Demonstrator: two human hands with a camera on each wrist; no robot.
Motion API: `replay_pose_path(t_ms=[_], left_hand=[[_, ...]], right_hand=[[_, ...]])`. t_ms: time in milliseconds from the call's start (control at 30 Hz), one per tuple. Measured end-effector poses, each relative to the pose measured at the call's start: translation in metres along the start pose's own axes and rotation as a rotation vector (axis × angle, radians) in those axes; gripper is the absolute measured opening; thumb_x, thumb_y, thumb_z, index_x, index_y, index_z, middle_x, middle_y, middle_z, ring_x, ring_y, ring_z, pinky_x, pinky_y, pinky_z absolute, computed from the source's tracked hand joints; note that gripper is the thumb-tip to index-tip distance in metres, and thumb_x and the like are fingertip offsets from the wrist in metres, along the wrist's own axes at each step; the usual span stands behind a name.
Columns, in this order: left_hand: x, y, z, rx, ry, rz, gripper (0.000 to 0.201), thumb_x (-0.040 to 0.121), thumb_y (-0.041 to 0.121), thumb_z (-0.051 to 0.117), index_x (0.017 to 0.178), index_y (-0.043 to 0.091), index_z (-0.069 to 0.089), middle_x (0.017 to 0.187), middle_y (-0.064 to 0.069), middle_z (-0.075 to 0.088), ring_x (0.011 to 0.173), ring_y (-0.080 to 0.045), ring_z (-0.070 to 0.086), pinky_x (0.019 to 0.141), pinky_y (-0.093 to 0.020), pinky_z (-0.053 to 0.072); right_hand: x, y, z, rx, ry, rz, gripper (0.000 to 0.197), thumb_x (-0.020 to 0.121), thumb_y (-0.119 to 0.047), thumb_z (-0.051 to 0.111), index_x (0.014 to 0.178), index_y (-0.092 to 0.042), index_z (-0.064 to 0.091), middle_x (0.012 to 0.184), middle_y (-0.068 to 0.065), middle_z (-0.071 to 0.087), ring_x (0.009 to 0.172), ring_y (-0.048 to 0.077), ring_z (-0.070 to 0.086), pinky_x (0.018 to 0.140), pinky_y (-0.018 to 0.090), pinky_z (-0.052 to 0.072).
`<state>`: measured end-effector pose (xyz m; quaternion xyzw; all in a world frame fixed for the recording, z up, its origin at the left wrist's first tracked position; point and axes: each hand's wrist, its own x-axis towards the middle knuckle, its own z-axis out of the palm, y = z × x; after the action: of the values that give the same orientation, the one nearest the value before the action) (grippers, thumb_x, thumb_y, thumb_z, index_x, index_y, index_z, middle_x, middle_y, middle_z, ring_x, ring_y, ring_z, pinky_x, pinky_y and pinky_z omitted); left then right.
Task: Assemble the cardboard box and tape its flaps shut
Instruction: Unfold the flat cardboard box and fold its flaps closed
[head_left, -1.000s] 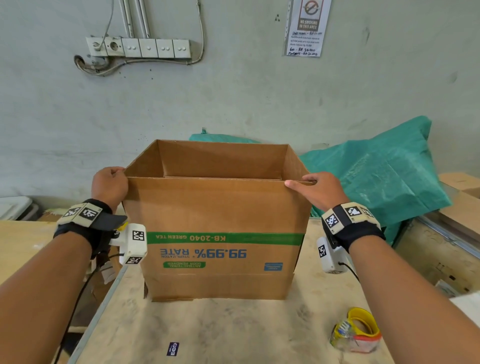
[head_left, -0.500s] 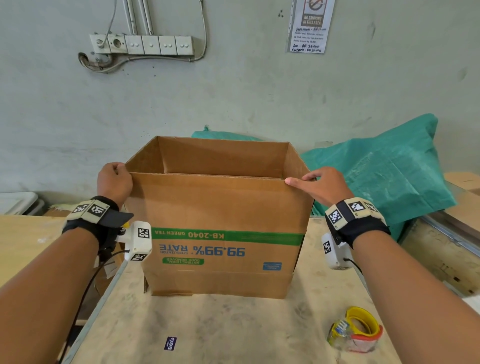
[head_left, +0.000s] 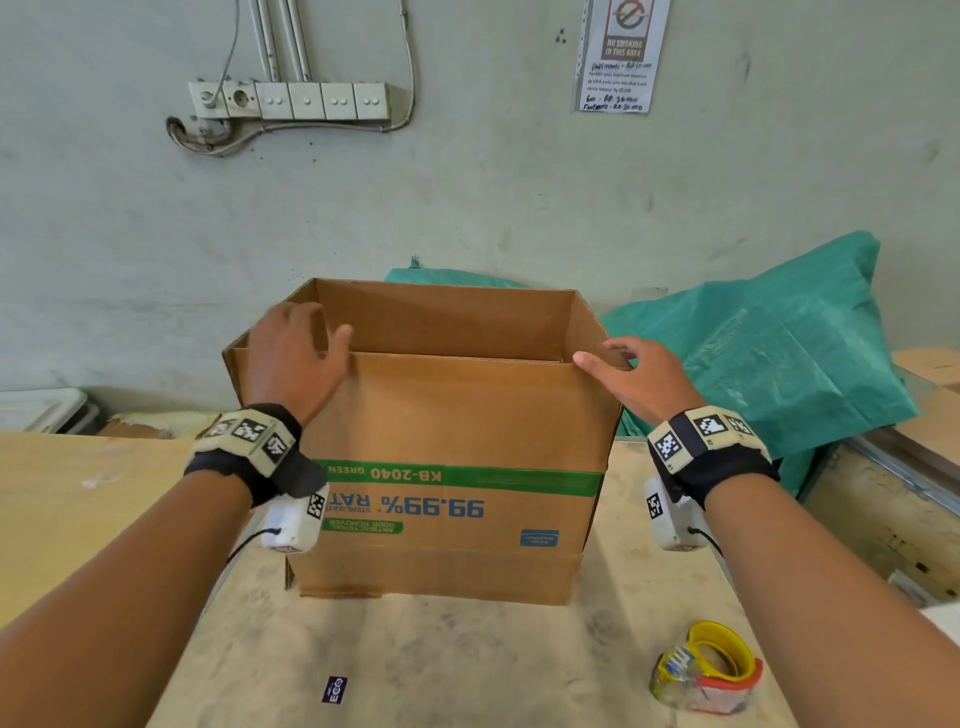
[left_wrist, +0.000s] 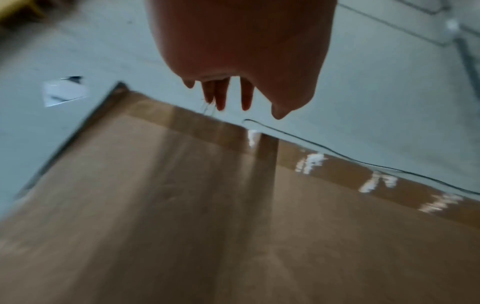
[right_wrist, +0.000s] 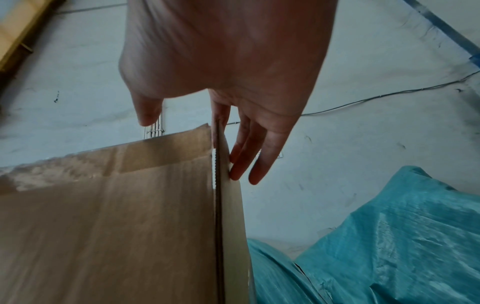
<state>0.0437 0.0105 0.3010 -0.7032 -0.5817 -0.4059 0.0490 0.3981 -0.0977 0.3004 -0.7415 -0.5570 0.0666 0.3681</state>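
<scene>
A brown cardboard box (head_left: 457, 426) stands on the table (head_left: 467, 665) with its top flaps raised and its green and blue print upside down. My left hand (head_left: 296, 353) hovers over the box's top left corner. Its fingers (left_wrist: 246, 98) are straight and spread above the blurred cardboard (left_wrist: 182, 205), and they hold nothing. My right hand (head_left: 628, 374) is at the top right corner. Its straight fingers (right_wrist: 259, 156) lie against the outside of the right flap (right_wrist: 228, 205), with the thumb apart over the near flap. A tape roll in a yellow and red dispenser (head_left: 706, 670) lies at the front right.
A green tarp (head_left: 769, 353) is bunched behind and to the right of the box. More cardboard (head_left: 930, 415) lies at the far right, past the table's edge. A small dark sticker (head_left: 333, 690) is on the table in front. The wall stands close behind.
My left hand has come off the box's left corner and moved up and to the right over the rim, with its fingers spread. The right hand stays at the right corner with straighter fingers.
</scene>
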Motion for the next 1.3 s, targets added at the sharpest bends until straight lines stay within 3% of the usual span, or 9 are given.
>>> replay_pose_path(t_ms=[133, 200, 300, 500, 733, 900, 1100, 1200, 1300], left_hand=[[-0.011, 0.057, 0.012, -0.174, -0.264, 0.296, 0.041, 0.092, 0.046, 0.049, 0.120, 0.018, 0.057, 0.122, -0.002, 0.060, 0.111, -0.016, 0.056, 0.096, -0.031, 0.045], [-0.013, 0.083, 0.021, -0.165, -0.403, 0.364, 0.042, 0.091, 0.047, 0.050, 0.120, 0.019, 0.058, 0.121, 0.001, 0.061, 0.108, -0.012, 0.057, 0.095, -0.030, 0.047], [-0.011, 0.110, 0.030, -0.098, -0.526, 0.399, 0.040, 0.089, 0.047, 0.053, 0.118, 0.021, 0.062, 0.117, 0.001, 0.065, 0.103, -0.013, 0.061, 0.092, -0.034, 0.051], [-0.008, 0.141, 0.046, -0.091, -0.591, 0.413, 0.036, 0.087, 0.049, 0.055, 0.107, 0.022, 0.069, 0.105, 0.003, 0.071, 0.094, -0.013, 0.064, 0.084, -0.036, 0.055], [0.010, 0.172, 0.056, -0.183, -0.753, 0.449, 0.029, 0.085, 0.045, 0.061, 0.091, 0.020, 0.075, 0.091, 0.003, 0.072, 0.085, -0.011, 0.065, 0.081, -0.032, 0.054], [0.010, 0.191, 0.063, -0.220, -0.837, 0.426, 0.023, 0.086, 0.038, 0.064, 0.092, 0.018, 0.075, 0.088, 0.004, 0.073, 0.082, -0.009, 0.066, 0.081, -0.028, 0.054], [0.006, 0.202, 0.065, -0.249, -0.837, 0.292, 0.020, 0.084, 0.035, 0.068, 0.090, 0.018, 0.077, 0.083, 0.006, 0.074, 0.069, 0.000, 0.062, 0.071, -0.019, 0.051], [0.004, 0.205, 0.060, -0.242, -0.853, 0.196, 0.019, 0.082, 0.037, 0.070, 0.088, 0.021, 0.077, 0.083, 0.008, 0.074, 0.077, -0.002, 0.066, 0.079, -0.022, 0.053], [0.000, 0.209, 0.056, -0.238, -0.862, 0.108, 0.018, 0.079, 0.039, 0.071, 0.085, 0.023, 0.078, 0.085, 0.010, 0.075, 0.083, -0.004, 0.068, 0.085, -0.026, 0.053]], right_hand=[[0.006, 0.003, -0.009, 0.050, -0.018, 0.014, 0.060, 0.086, -0.063, 0.052, 0.131, -0.024, 0.054, 0.127, 0.002, 0.059, 0.118, 0.020, 0.053, 0.091, 0.035, 0.040], [0.011, 0.004, -0.016, 0.052, -0.023, 0.020, 0.053, 0.089, -0.059, 0.051, 0.130, -0.024, 0.056, 0.118, -0.001, 0.060, 0.114, 0.019, 0.054, 0.090, 0.035, 0.041], [0.023, 0.009, -0.026, 0.059, -0.031, 0.000, 0.042, 0.090, -0.052, 0.055, 0.121, -0.024, 0.062, 0.108, -0.004, 0.060, 0.102, 0.016, 0.056, 0.087, 0.033, 0.044], [0.059, 0.024, -0.036, 0.112, -0.038, -0.095, 0.024, 0.090, -0.039, 0.061, 0.107, -0.024, 0.069, 0.100, -0.005, 0.064, 0.096, 0.014, 0.058, 0.081, 0.027, 0.041], [0.121, 0.026, -0.023, 0.091, -0.104, -0.180, 0.025, 0.092, -0.030, 0.060, 0.111, -0.017, 0.071, 0.106, -0.002, 0.068, 0.099, 0.011, 0.060, 0.084, 0.022, 0.041], [0.161, 0.022, -0.009, 0.076, -0.183, -0.203, 0.024, 0.092, -0.026, 0.059, 0.112, -0.018, 0.069, 0.114, 0.002, 0.067, 0.106, 0.015, 0.060, 0.088, 0.023, 0.041], [0.204, 0.024, 0.009, -0.081, -0.316, -0.310, 0.033, 0.096, -0.031, 0.054, 0.124, -0.018, 0.064, 0.138, 0.004, 0.055, 0.129, 0.020, 0.047, 0.102, 0.030, 0.034], [0.224, 0.031, 0.022, -0.130, -0.394, -0.364, 0.033, 0.096, -0.035, 0.053, 0.122, -0.018, 0.065, 0.134, 0.003, 0.058, 0.124, 0.021, 0.052, 0.096, 0.028, 0.036], [0.240, 0.038, 0.032, -0.114, -0.407, -0.389, 0.034, 0.095, -0.041, 0.052, 0.110, -0.017, 0.071, 0.123, 0.006, 0.066, 0.113, 0.025, 0.058, 0.095, 0.033, 0.043]])
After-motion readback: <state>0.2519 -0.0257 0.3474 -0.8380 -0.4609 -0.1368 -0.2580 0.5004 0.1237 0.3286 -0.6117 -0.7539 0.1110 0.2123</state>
